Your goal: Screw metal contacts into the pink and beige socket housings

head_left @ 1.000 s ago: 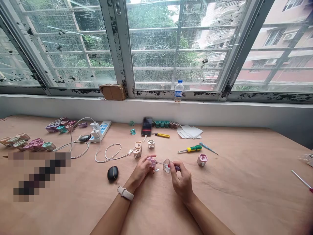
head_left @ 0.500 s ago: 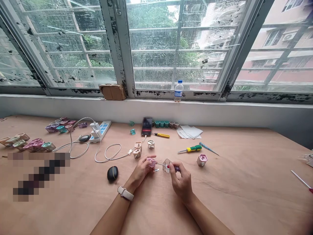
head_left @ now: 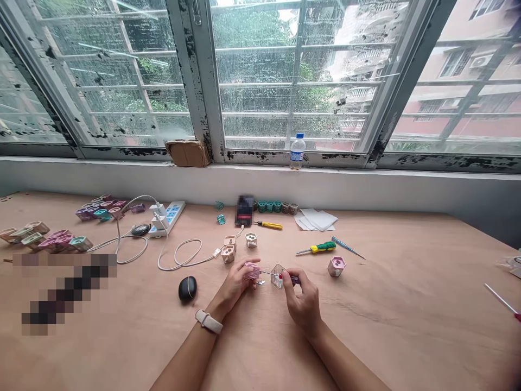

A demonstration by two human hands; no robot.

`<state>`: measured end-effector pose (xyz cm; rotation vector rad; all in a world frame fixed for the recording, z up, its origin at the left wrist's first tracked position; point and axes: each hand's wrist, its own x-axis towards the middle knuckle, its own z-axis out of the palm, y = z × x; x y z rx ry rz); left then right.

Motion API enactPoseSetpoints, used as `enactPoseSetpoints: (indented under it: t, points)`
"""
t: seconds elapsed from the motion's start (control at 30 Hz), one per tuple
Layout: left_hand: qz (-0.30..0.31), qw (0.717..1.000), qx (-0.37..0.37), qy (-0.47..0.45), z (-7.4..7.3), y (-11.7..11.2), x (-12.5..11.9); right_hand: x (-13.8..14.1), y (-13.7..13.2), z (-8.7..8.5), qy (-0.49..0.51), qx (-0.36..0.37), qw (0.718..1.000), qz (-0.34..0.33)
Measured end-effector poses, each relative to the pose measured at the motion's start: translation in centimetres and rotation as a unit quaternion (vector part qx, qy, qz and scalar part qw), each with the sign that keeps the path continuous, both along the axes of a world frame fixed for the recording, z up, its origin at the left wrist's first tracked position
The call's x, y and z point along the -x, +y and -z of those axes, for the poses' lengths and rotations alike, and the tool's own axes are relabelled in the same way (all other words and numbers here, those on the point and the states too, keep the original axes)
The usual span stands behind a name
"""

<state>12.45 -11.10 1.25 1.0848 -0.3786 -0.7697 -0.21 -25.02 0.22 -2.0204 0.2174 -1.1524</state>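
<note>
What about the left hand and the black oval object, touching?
Apart: in the head view, bare table separates the left hand and black oval object.

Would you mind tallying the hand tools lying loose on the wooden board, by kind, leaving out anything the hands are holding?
Screwdrivers, one yellow-handled and one green-and-yellow-handled: 2
Slim blue pointed tool: 1
Thin metal tool with a red handle, at the right edge of the view: 1
Total: 4

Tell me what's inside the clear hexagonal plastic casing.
A thin metal shaft runs through the casing; the right hand hides its right end, so anything there cannot be seen.
</note>
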Motion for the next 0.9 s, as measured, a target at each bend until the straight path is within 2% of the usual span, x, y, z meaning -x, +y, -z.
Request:
enactPoseSetpoints:
  t: [0.57,0.77,0.9]
  points:
    - [-0.004,1.000,-0.018,-0.009,0.13,-0.07,-0.04,-0.05,0.06,0.15,0.004,-0.001,1.000,-0.005]
    - [0.002,1.000,-0.008,-0.029,0.60,-0.06,-0.27,-0.18,0.02,0.49,0.044,-0.003,0.999,-0.026]
    - [-0.014,0.999,-0.009,-0.043,0.78,-0.09,-0.34,-0.18,0.03,0.30,0.096,0.031,0.994,-0.046]
